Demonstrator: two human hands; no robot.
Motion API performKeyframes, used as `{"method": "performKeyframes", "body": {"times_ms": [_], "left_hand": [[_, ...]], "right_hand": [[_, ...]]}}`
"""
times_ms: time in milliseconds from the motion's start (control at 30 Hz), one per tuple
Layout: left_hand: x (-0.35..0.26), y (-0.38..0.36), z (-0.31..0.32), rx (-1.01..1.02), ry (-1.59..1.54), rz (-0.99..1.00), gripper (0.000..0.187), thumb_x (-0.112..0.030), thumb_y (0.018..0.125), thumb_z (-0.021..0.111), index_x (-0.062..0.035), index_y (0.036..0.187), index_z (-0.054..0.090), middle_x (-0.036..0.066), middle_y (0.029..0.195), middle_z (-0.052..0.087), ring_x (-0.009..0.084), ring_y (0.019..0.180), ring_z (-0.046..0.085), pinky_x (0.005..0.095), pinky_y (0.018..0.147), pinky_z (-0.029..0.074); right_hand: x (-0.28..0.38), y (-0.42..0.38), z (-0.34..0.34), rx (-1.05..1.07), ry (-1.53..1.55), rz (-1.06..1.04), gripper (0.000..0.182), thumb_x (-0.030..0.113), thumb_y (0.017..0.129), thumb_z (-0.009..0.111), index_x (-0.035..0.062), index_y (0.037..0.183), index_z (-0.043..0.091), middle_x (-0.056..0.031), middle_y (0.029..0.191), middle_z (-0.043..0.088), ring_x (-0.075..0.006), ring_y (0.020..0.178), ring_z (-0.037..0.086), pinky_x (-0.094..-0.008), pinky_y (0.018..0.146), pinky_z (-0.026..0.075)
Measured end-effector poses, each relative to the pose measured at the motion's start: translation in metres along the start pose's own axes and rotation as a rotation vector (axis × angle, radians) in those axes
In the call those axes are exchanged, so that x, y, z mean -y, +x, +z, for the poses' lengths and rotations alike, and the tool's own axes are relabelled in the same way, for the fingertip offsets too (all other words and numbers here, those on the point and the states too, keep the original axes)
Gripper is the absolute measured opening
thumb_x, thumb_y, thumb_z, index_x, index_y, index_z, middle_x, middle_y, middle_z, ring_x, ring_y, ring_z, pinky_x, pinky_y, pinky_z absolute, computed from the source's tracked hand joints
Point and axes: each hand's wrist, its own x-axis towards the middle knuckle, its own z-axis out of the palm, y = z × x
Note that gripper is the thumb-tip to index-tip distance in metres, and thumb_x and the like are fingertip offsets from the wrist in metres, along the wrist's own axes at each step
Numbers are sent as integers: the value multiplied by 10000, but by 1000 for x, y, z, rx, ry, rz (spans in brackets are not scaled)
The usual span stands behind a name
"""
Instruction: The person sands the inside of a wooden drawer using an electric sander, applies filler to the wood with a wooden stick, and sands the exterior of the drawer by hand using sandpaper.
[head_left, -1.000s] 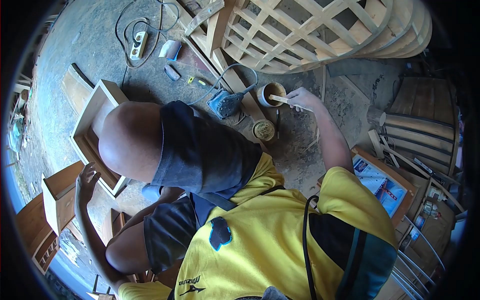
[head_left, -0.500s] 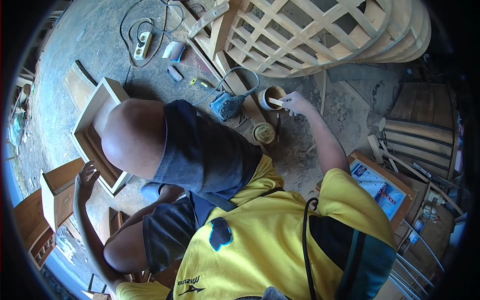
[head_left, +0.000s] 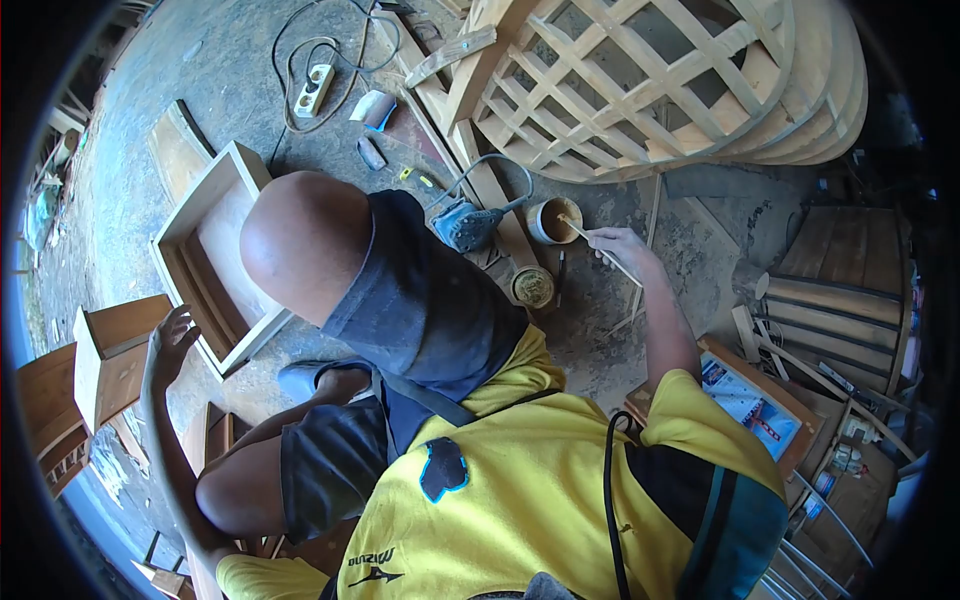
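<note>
My right hand (head_left: 622, 252) is closed around a thin wooden stick (head_left: 574, 227), whose far end dips into a white tub (head_left: 541, 232) of tan paste. Close to the tub lies a round lid (head_left: 532, 287) smeared with the same coloured stuff, with a dark slim tool beside it. On the other side, my left hand (head_left: 172, 342) is raised with fingers bent and apart, holding nothing. It hovers by the near side of a shallow wooden drawer-like box (head_left: 205, 192), which lies on the floor against my bent knee.
A blue-grey sander (head_left: 466, 226) with a cord sits by a long plank. Behind it are a yellow-handled cutter (head_left: 418, 178), sandpaper (head_left: 374, 110) and a power strip (head_left: 314, 92). A curved wooden lattice (head_left: 640, 85) stands at the back. Wooden box parts (head_left: 112, 365) are at left.
The stick in my right hand has swung to a different slant in the tub, and its rear end now shows past my hand. My left hand stays by the box. The view has shifted slightly.
</note>
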Motion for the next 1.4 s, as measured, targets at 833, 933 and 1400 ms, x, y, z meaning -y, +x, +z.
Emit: {"method": "performKeyframes", "body": {"times_ms": [833,933,1400], "left_hand": [[91,-36,197,-926,-335,-402,802,-411,957,750,-87,1600,398,227,1557,461,439,1418,482,505,1201,404],[85,-17,217,-1049,-235,-467,729,-389,974,731,-82,1574,450,222,1446,570,413,1335,556,491,1124,469],[75,-6,217,-1157,-325,-599,559,-180,965,705,-100,1498,560,198,1254,671,375,1132,677,460,979,548]], "right_hand": [[509,33,431,712,-874,-814,415,254,1120,534,70,1484,611,-29,874,702,-42,661,586,-221,577,482],[488,78,514,699,-961,-714,416,227,1112,533,88,1498,599,-35,857,709,-52,651,597,-228,567,486],[412,226,683,157,-1263,-1126,396,249,1039,574,150,1404,692,-230,1135,761,-413,1051,733,-496,953,562]]}}
